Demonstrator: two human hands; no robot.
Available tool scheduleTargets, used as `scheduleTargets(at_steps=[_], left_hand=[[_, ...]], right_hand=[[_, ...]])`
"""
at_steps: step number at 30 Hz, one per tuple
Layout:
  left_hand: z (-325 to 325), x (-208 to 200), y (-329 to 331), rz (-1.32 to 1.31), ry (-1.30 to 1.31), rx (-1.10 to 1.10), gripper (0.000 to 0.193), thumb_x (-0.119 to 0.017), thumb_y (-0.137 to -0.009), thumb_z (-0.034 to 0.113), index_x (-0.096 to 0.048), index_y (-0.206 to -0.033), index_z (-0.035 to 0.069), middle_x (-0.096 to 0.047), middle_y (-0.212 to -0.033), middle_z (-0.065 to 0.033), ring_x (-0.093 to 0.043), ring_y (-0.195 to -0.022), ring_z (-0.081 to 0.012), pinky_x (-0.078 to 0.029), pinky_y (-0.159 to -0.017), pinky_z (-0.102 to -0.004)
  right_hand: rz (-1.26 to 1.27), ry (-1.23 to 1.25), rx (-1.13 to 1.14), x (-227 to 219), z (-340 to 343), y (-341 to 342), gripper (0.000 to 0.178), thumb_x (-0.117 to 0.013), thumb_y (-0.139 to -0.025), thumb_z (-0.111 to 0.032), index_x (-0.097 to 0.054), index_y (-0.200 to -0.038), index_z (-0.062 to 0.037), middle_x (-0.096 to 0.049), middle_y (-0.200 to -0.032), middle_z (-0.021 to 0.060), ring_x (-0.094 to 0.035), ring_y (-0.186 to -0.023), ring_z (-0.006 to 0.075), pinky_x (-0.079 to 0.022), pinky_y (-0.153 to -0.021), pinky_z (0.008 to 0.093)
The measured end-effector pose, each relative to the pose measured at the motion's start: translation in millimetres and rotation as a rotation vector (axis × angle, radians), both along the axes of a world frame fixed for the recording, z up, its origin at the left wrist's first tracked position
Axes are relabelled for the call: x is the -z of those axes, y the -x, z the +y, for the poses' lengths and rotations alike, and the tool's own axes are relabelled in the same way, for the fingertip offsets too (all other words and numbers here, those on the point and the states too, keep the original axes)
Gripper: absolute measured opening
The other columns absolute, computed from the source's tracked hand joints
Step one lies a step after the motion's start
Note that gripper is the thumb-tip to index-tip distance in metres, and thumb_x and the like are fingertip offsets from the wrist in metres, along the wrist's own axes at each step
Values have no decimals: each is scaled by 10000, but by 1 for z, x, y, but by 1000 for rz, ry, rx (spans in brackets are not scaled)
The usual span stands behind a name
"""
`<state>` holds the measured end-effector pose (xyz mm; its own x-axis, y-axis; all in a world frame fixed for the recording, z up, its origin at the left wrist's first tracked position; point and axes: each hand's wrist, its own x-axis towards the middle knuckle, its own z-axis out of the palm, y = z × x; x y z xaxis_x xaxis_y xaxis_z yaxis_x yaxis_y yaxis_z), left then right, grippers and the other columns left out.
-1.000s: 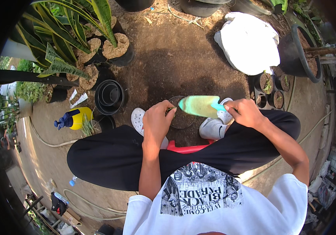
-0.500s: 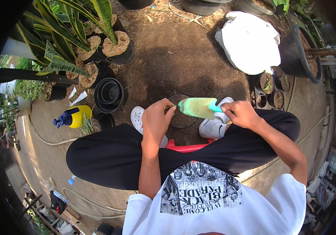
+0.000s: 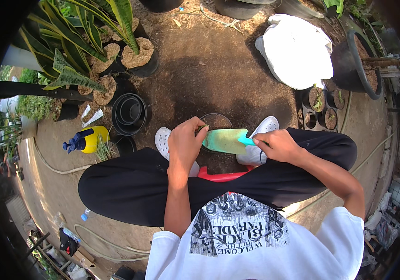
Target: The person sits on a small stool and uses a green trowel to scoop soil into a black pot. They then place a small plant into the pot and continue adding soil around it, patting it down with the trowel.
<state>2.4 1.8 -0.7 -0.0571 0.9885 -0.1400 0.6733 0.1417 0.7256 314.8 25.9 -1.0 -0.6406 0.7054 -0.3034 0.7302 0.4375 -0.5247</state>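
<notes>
Between my feet stands a round pot (image 3: 217, 120) of brown soil, partly covered by the trowel. My right hand (image 3: 279, 145) is closed round the turquoise handle of a hand trowel (image 3: 226, 141). Its pale green blade lies level over the near part of the pot, tip pointing left. At the pot's left rim, my left hand (image 3: 186, 140) is pinched on a small green plant piece (image 3: 203, 127), mostly hidden by the fingers. The blade's tip is close to those fingertips; whether they touch I cannot tell.
Nested black pots (image 3: 130, 113) and a yellow sprayer (image 3: 93, 139) stand to the left, below potted snake plants (image 3: 139, 56). A white sack (image 3: 295, 51) and small pots in a tray (image 3: 323, 116) are at the right. A red stool (image 3: 223, 175) shows between my legs.
My right hand has drawn the trowel toward me and a little left, uncovering more of the pot's far side. My left hand has hardly moved.
</notes>
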Motion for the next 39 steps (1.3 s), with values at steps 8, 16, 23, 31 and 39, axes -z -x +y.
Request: scheduleTargets(at_steps=[8,16,23,31,39], left_hand=[[-2,0,0,-23,10,-2,135,-771,-924,169,-744,-960,42,-754,-877,-141,-738,-854,-350,-545,-728,-440],[-12,9,-21,69,-114,21,136,-770,-918,185,-708,-922,63,-719,-846,-128,-711,-847,-347,-525,-735,-480],[-25,21,-55,305,-30,82,165,-761,-936,237,-658,-957,109,-712,-901,-62,-711,-900,-285,-524,-774,-466],[-43,36,-73,367,-40,65,136,-746,-938,198,-654,-956,100,-709,-897,-75,-718,-884,-291,-532,-738,-451],[-51,42,-84,385,-104,56,134,-757,-908,181,-652,-929,101,-703,-875,-69,-729,-837,-275,-551,-697,-427]], right_hand=[[-86,74,1,-12,16,-13,236,-634,-1017,-252,-806,-1106,-116,-753,-828,186,-735,-774,401,-580,-730,504],[-210,286,314,-29,119,-52,359,-550,-1105,-320,-691,-1032,2,-660,-697,132,-705,-700,303,-522,-708,456],[-404,2,181,178,137,-106,327,-557,-1089,-314,-672,-1092,-7,-702,-833,194,-723,-784,334,-555,-764,466],[-27,612,502,240,118,-41,262,-507,-1127,-237,-638,-1134,-10,-640,-869,51,-683,-824,167,-564,-714,354],[-58,626,451,187,157,-79,275,-517,-1137,-260,-641,-1148,-15,-646,-869,42,-627,-777,143,-544,-728,336]])
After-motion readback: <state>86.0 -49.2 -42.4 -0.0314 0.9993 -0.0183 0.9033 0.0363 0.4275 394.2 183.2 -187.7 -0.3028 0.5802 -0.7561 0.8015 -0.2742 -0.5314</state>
